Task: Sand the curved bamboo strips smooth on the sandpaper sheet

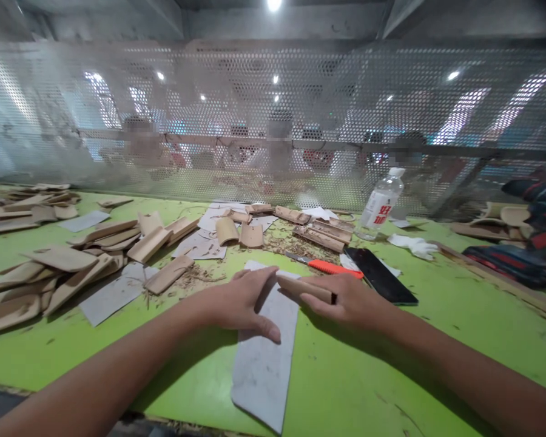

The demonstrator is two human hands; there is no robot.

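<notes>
In the head view, my right hand [346,298] is closed round a curved piece of bamboo [306,289], its thumb along the near side. My left hand [246,303] hovers over a strip of sandpaper or grey-white paper [264,376], thumb spread from the fingers and nothing in its grasp. This strip lies lengthwise towards me on the green table. Just beyond my right hand are an orange utility knife [334,267] with its blade out and a black phone [382,276].
Bamboo pieces [68,261] are heaped at the left, and several more [325,233] lie ahead among shavings. A clear bottle [380,206] stands at back right. A cordless drill [539,233] lies at the far right. A perforated metal screen [236,121] closes off the back.
</notes>
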